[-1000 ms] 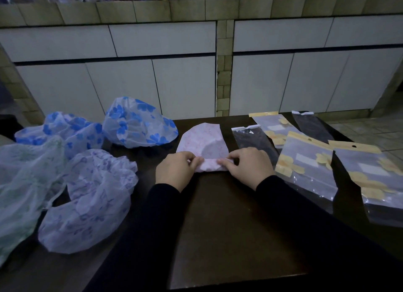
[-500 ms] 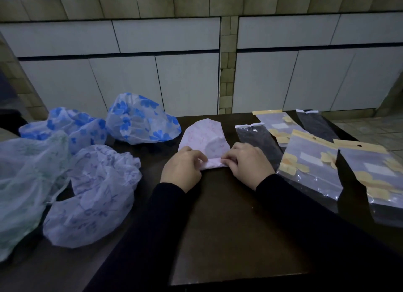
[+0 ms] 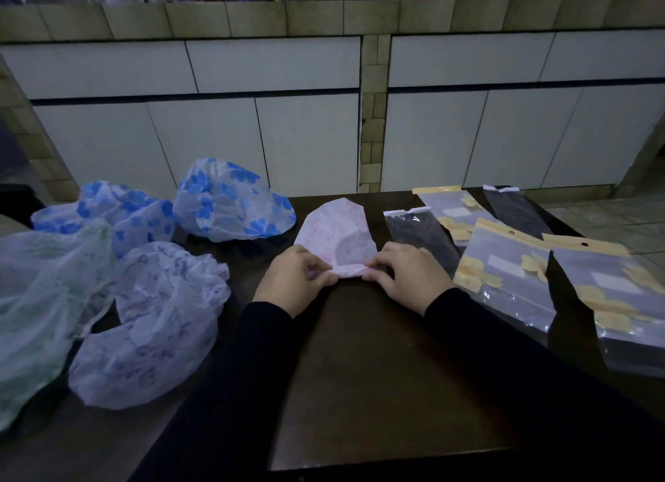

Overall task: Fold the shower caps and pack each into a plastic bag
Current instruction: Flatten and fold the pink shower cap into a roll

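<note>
A pink shower cap (image 3: 334, 229) lies folded flat in the middle of the dark table (image 3: 378, 373). Its near edge is rolled up into a narrow band. My left hand (image 3: 291, 283) pinches the left end of that band and my right hand (image 3: 403, 276) pinches the right end. Several plastic bags lie to the right: a clear one (image 3: 417, 237) beside my right hand, one with yellow flowers (image 3: 503, 276), another (image 3: 619, 294) at the far right.
Loose shower caps fill the left side: two with blue flowers (image 3: 230, 204) (image 3: 118, 211), a pale purple one (image 3: 158, 319) and a greenish one (image 3: 39, 294). Two more bags (image 3: 453, 208) (image 3: 514, 208) lie at the table's back right. White cabinet doors (image 3: 252, 139) stand behind.
Both hands have rolled the pink cap's near edge a little further up, and the folded band is thicker. The camera view shifted slightly.
</note>
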Available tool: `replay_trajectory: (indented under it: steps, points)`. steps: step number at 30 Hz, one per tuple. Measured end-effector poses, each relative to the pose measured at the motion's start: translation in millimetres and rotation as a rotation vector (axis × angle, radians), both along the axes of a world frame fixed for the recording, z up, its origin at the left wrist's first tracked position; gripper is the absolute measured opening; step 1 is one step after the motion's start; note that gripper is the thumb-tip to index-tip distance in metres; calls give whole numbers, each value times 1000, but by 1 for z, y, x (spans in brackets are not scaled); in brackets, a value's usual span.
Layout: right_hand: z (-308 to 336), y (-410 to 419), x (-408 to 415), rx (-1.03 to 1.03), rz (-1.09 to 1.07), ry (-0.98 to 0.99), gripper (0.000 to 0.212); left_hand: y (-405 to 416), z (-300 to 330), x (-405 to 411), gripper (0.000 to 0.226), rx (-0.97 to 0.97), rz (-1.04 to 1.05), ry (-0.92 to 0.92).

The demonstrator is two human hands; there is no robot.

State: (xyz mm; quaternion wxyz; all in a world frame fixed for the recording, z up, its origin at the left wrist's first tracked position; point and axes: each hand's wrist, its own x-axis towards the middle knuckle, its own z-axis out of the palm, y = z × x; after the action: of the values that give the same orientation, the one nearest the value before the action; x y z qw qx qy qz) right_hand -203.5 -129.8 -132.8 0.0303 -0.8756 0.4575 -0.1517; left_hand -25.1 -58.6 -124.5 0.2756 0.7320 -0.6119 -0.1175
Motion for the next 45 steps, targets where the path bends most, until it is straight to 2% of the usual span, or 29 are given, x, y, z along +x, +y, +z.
replay_trajectory:
  steps: [6,19,23,26,29,31,35,40,45]
  points:
    - [0,-1,-2,-94,-19,70,37,-1,1,3,24,-5,1,-10]
    - [5,-2,3,-68,-124,107,24,-12,-5,0,21,64,137,1]
    - [1,-5,2,-125,-112,22,23,-10,-8,-3,13,-60,99,-108]
    - [-1,-2,2,-188,0,-19,21,-8,-4,-11,14,-119,7,-151]
    - [-3,1,4,-104,118,19,26,-5,-3,-12,17,-95,-44,-124]
    - [-3,1,3,-26,126,21,29,-1,-3,-9,16,-92,-49,-73]
    - [-1,3,1,80,89,-83,27,1,-1,-7,32,-54,-46,-110]
    - [-1,1,-2,120,27,-144,35,-1,0,-1,32,0,7,-7]
    - [4,4,-3,69,29,-85,33,1,0,1,31,2,9,-12]
